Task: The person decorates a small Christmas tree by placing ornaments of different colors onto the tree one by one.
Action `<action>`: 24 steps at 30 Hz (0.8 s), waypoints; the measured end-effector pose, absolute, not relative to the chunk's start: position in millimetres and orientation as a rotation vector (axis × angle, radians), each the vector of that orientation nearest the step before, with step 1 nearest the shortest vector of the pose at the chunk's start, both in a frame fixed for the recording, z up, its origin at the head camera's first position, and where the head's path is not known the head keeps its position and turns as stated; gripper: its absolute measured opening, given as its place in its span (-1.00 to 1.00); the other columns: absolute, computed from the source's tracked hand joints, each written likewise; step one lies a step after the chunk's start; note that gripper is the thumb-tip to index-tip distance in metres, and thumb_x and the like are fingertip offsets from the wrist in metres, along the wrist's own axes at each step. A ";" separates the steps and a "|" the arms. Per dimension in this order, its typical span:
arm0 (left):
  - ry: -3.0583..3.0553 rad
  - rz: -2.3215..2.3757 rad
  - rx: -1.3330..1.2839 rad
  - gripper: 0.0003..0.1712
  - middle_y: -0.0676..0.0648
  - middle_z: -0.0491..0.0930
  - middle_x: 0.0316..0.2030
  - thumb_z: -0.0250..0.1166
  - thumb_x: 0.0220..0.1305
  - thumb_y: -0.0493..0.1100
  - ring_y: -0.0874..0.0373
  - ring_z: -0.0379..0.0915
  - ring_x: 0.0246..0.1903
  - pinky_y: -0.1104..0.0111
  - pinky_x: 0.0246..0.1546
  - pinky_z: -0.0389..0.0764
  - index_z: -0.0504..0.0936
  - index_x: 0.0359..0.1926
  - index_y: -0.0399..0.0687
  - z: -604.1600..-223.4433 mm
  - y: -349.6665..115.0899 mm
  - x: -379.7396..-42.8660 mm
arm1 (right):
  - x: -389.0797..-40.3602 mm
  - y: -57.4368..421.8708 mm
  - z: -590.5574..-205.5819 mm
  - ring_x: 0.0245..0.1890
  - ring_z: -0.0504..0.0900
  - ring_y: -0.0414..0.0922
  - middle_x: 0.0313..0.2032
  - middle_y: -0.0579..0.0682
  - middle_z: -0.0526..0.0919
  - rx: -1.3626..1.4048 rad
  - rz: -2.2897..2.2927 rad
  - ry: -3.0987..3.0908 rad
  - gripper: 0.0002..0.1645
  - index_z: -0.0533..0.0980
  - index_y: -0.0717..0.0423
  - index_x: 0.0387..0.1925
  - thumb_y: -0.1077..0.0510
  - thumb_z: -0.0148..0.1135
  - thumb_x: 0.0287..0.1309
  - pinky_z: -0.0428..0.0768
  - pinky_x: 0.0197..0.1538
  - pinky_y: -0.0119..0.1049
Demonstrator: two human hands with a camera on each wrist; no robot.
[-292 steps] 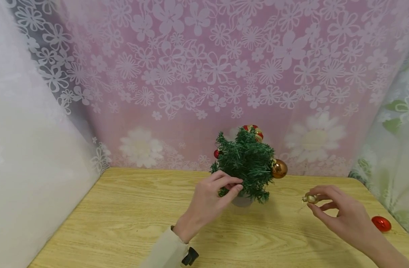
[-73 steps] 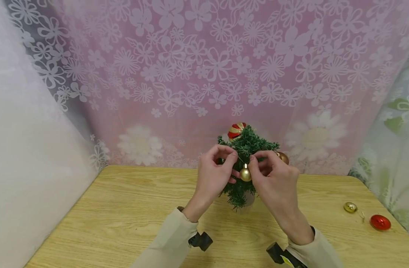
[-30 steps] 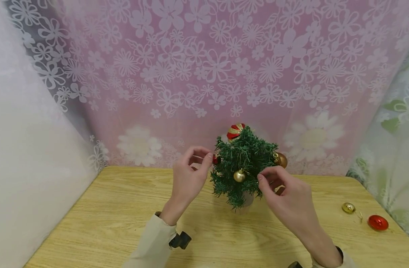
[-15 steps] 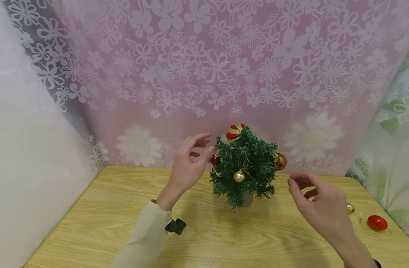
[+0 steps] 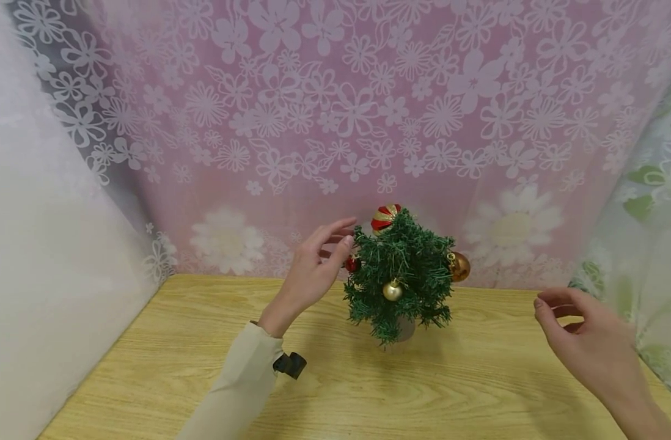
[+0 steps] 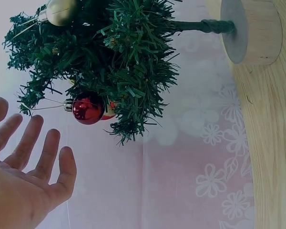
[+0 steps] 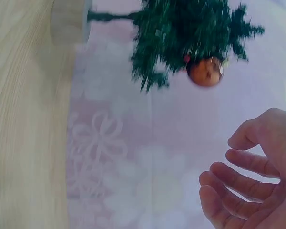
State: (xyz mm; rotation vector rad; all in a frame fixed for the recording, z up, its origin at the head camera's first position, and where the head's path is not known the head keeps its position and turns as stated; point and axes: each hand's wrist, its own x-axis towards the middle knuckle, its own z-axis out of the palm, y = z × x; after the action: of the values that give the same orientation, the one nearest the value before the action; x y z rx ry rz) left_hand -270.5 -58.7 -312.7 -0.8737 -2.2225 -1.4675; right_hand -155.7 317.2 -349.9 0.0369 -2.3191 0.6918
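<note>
A small green artificial Christmas tree (image 5: 409,250) stands upright on a round wooden base (image 6: 263,36). At its front hangs a gold ball ornament (image 5: 393,291). A red ball ornament (image 6: 87,109) is on the left side, a bronze ball ornament (image 5: 459,267) on the right, and a red-and-gold striped ornament (image 5: 385,219) near the top. My left hand (image 5: 310,269) is beside the left branches, fingers spread and holding nothing; whether a fingertip touches the tree I cannot tell. Well to the tree's right, my right hand (image 5: 594,345) hovers over the table with loosely bent fingers around nothing.
The wood-grain table (image 5: 203,342) meets a pink flowered curtain (image 5: 313,122) behind the tree. A white sheet (image 5: 55,232) borders the left side, and a green-patterned curtain (image 5: 657,244) the right. The right hand and forearm cover the table's right end.
The gold ball, earlier held between both hands, now hangs on the tree. My right hand has moved rightward, hiding the loose gold and red ornaments. My left hand has drawn back to the left side.
</note>
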 end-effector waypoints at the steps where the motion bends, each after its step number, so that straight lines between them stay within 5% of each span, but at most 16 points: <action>1: -2.222 -1.467 -0.873 -0.58 0.02 0.62 0.17 0.06 0.60 0.01 0.12 0.60 0.10 0.17 0.03 0.65 0.50 0.38 0.25 -312.7 -58.7 -270.9 | -156.4 323.0 -351.7 -0.35 0.30 -0.84 -0.29 -0.18 0.68 0.021 0.690 -2.334 -0.87 0.65 0.20 -0.15 0.26 0.32 0.29 0.41 -0.47 -0.70; 6: -2.223 -1.486 -0.871 -0.61 0.01 0.64 0.12 0.08 0.59 0.00 0.11 0.60 0.08 0.16 0.03 0.65 0.55 0.33 0.21 -312.4 -59.1 -271.1 | -158.5 348.8 -361.6 -0.39 0.26 -0.88 -0.35 -0.65 0.50 -0.021 0.658 -2.357 -0.85 0.65 0.26 -0.16 0.25 0.30 0.29 0.38 -0.51 -0.72; 8: -2.222 -1.501 -0.874 -0.60 0.01 0.63 0.13 0.10 0.58 0.00 0.08 0.60 0.09 0.12 0.04 0.65 0.53 0.35 0.23 -312.5 -59.4 -271.2 | -158.8 357.2 -365.2 -0.42 0.25 -0.88 -0.39 -0.49 0.63 -0.040 0.630 -2.386 -0.84 0.64 0.25 -0.16 0.23 0.30 0.29 0.37 -0.52 -0.72; 12: -2.244 -1.500 -0.892 -0.55 0.00 0.60 0.16 0.10 0.58 0.00 0.04 0.59 0.11 0.09 0.06 0.65 0.47 0.41 0.26 -312.7 -58.8 -272.6 | -162.7 372.1 -371.9 -0.52 0.34 -0.72 -0.29 0.30 0.73 -0.087 0.559 -2.481 -0.81 0.62 0.26 -0.17 0.18 0.28 0.31 0.36 -0.55 -0.64; 18: -2.272 -1.488 -0.904 -0.57 -0.01 0.61 0.14 0.10 0.58 0.01 0.10 0.58 0.11 0.18 0.05 0.66 0.49 0.39 0.22 -313.2 -57.9 -274.8 | -175.1 395.4 -383.2 -0.50 0.65 0.01 -0.21 0.40 0.68 -0.141 0.479 -2.681 -0.71 0.57 0.38 -0.12 0.16 0.19 0.37 0.47 -0.51 -0.25; 24: -2.263 -1.506 -0.898 -0.62 0.05 0.63 0.11 0.14 0.56 0.01 0.16 0.59 0.08 0.22 0.03 0.67 0.54 0.31 0.20 -313.8 -58.7 -274.2 | -186.2 418.1 -396.4 -0.46 0.68 0.14 -0.15 0.53 0.63 -0.059 0.418 -2.882 -0.62 0.53 0.49 -0.02 0.20 0.23 0.33 0.59 -0.48 -0.02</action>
State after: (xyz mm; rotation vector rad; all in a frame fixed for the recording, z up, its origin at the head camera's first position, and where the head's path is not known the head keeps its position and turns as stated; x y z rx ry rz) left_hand -274.2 -58.7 -313.8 -0.8985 -2.2633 -1.5063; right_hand -186.2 418.1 -396.4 -0.0592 -2.8822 0.4183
